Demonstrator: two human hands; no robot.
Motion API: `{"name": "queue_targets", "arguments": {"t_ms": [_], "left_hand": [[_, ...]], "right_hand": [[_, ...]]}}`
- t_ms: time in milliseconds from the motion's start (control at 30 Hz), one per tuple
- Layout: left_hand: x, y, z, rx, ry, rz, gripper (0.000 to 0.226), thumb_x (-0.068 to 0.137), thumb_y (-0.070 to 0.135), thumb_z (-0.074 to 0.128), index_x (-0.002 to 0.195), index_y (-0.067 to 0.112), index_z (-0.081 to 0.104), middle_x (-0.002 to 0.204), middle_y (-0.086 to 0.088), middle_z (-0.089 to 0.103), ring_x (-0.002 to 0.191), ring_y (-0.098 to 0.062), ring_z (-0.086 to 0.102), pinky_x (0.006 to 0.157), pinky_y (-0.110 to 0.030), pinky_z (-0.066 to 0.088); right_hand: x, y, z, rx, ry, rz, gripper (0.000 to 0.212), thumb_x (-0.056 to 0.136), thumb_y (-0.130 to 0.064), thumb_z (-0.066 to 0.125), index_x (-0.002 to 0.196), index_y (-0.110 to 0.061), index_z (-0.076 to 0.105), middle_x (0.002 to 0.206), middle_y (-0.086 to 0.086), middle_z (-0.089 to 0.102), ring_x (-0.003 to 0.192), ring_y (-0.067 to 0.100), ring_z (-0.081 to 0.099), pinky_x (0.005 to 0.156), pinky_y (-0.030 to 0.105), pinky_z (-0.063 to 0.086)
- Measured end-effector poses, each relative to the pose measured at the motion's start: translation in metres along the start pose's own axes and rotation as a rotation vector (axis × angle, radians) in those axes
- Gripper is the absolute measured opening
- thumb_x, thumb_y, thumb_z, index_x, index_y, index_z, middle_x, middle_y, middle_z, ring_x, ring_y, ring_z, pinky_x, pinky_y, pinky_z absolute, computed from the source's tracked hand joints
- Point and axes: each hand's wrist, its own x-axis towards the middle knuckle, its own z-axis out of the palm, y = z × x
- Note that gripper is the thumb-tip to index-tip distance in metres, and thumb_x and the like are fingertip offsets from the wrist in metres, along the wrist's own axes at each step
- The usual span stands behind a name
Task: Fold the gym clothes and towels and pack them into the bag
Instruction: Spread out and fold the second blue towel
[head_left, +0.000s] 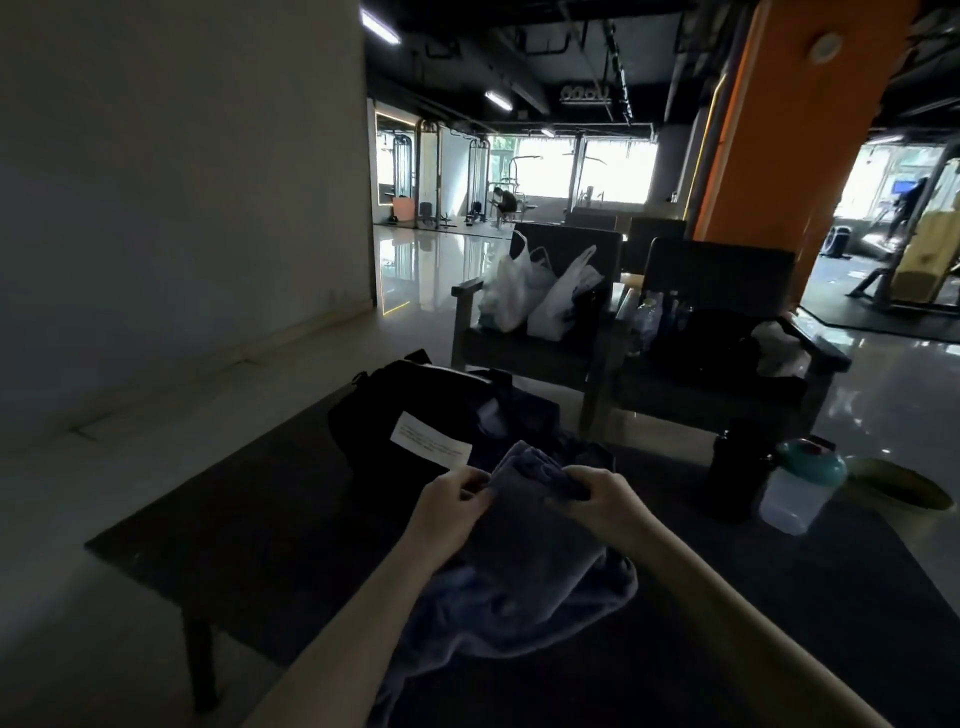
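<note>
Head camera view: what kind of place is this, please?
Probably a gym, in its seating corner: weight machines stand by the far windows, and armchairs face the low table.

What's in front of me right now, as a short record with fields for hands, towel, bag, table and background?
left hand: holds the towel's upper edge
right hand: holds the same edge, to the right
towel: blue-grey, partly bunched, lower part draped on the table
bag: black, on the table beyond the towel, white label facing the camera
table: dark, low; a dark bottle and a teal-lidded tub at its right
background: two chairs, white plastic bags on the left one
</note>
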Motion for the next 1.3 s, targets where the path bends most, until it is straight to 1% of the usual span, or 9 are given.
{"name": "queue_targets", "arguments": {"t_ms": [167,333,467,633,767,967,1100,1200,1300], "left_hand": [[0.055,-0.029,-0.033,0.219,0.125,0.022,0.034,0.095,0.014,0.052,0.128,0.009,0.058,0.125,-0.008,0.061,0.115,-0.02,0.058,0.097,-0.028,0.044],[0.113,-0.058,-0.048,0.423,0.095,0.072,0.043,0.095,0.013,0.049,0.138,0.016,0.047,0.141,0.003,0.045,0.119,-0.016,0.053,0.097,-0.03,0.045],[0.149,-0.081,-0.052,0.542,0.04,0.07,0.049,0.094,0.016,0.048,0.142,0.019,0.04,0.146,0.006,0.037,0.117,-0.016,0.054,0.095,-0.031,0.046],[0.157,-0.106,-0.049,0.722,0.011,0.085,0.038,0.094,0.019,0.044,0.132,0.02,0.05,0.141,-0.002,0.039,0.115,-0.024,0.051,0.087,-0.033,0.045],[0.147,-0.119,-0.054,0.753,0.103,0.173,0.026,0.092,0.019,0.049,0.115,0.019,0.059,0.123,0.0,0.048,0.109,-0.02,0.052,0.078,-0.031,0.044],[0.14,-0.119,-0.066,0.58,0.185,0.286,0.011,0.081,0.012,0.068,0.092,0.012,0.069,0.099,0.006,0.059,0.086,-0.013,0.061,0.067,-0.025,0.048],[0.137,-0.112,-0.075,0.561,0.201,0.313,0.01,0.081,0.009,0.069,0.09,0.009,0.069,0.095,0.006,0.059,0.081,-0.01,0.06,0.066,-0.017,0.042],[0.133,-0.114,-0.076,0.561,0.199,0.309,0.011,0.08,0.005,0.066,0.09,0.009,0.069,0.095,0.005,0.059,0.082,-0.01,0.06,0.065,-0.014,0.038],[0.128,-0.116,-0.072,0.53,0.188,0.272,0.018,0.084,0.004,0.06,0.1,0.007,0.068,0.104,0.004,0.059,0.088,-0.012,0.061,0.069,-0.014,0.039]], "right_hand": [[0.067,-0.015,0.001,-0.04,0.306,-0.012,0.021,0.084,-0.027,0.065,0.105,-0.022,0.067,0.082,-0.003,0.07,0.078,0.016,0.064,0.071,0.033,0.052],[0.128,-0.041,0.019,-0.042,0.487,-0.116,0.027,0.088,-0.033,0.061,0.114,-0.028,0.064,0.087,-0.002,0.07,0.08,0.019,0.064,0.066,0.031,0.049],[0.173,-0.049,0.057,-0.238,0.567,-0.295,0.023,0.086,-0.026,0.061,0.109,-0.023,0.064,0.092,0.0,0.07,0.079,0.026,0.065,0.061,0.033,0.047],[0.196,-0.021,0.115,-0.399,0.29,-0.336,0.033,0.086,-0.021,0.059,0.119,-0.021,0.061,0.113,0.0,0.067,0.102,0.025,0.062,0.072,0.034,0.049],[0.197,-0.002,0.137,-0.396,-0.016,-0.222,0.03,0.095,-0.032,0.049,0.12,-0.017,0.056,0.107,0.006,0.066,0.097,0.03,0.061,0.071,0.035,0.044],[0.214,-0.011,0.142,-0.189,-0.047,-0.13,0.023,0.093,-0.026,0.052,0.105,-0.009,0.064,0.1,0.008,0.068,0.094,0.027,0.062,0.074,0.034,0.046],[0.221,-0.021,0.161,-0.242,-0.321,-0.003,0.039,0.103,-0.017,0.029,0.137,-0.005,0.043,0.138,0.018,0.047,0.125,0.032,0.047,0.102,0.041,0.038],[0.219,-0.033,0.155,-0.4,-0.453,0.044,0.05,0.104,-0.032,0.024,0.133,0.004,0.045,0.134,0.023,0.049,0.124,0.033,0.046,0.1,0.035,0.035],[0.215,-0.032,0.152,-0.378,-0.417,0.026,0.044,0.105,-0.024,0.022,0.139,0.0,0.038,0.135,0.024,0.047,0.122,0.034,0.048,0.098,0.037,0.036]]}}
